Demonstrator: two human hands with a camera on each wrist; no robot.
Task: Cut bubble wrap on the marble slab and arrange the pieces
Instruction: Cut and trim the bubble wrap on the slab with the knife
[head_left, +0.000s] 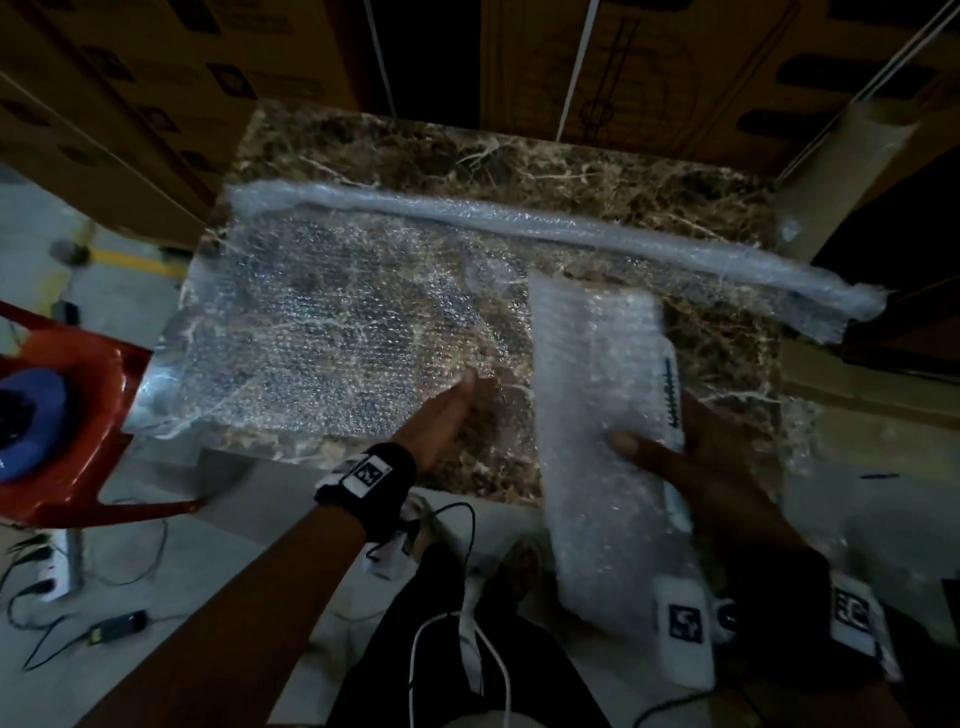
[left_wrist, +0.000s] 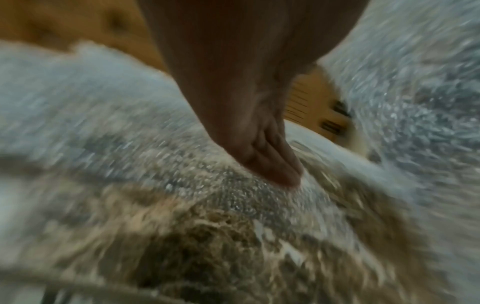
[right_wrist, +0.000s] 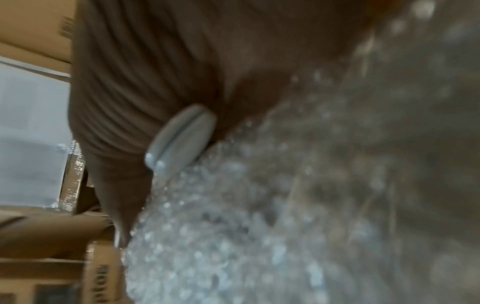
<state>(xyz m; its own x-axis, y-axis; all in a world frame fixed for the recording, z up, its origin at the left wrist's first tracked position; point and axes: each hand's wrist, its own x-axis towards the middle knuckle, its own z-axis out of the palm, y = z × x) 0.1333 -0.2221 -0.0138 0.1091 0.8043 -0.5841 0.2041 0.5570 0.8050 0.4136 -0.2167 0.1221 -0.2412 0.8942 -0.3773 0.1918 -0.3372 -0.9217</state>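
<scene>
A brown veined marble slab (head_left: 519, 156) carries a spread sheet of bubble wrap (head_left: 322, 322), its rolled end (head_left: 519, 218) lying across the back. My left hand (head_left: 447, 415) is flat with straight fingers, its fingertips (left_wrist: 280, 174) touching the sheet's near right corner. My right hand (head_left: 691, 457) grips a cut piece of bubble wrap (head_left: 587, 374) above the slab's right front, thumb on top. A white cutter (head_left: 670, 395) is held in the same hand along the piece's right edge. The right wrist view shows the cutter's end (right_wrist: 182, 137) against the blurred piece (right_wrist: 233, 226).
A red plastic chair (head_left: 78, 415) with a blue object on it stands at the left. Cardboard boxes (head_left: 675, 67) line the back, and a cardboard tube (head_left: 852, 161) leans at the right. Cables (head_left: 452, 519) lie on the floor by my legs.
</scene>
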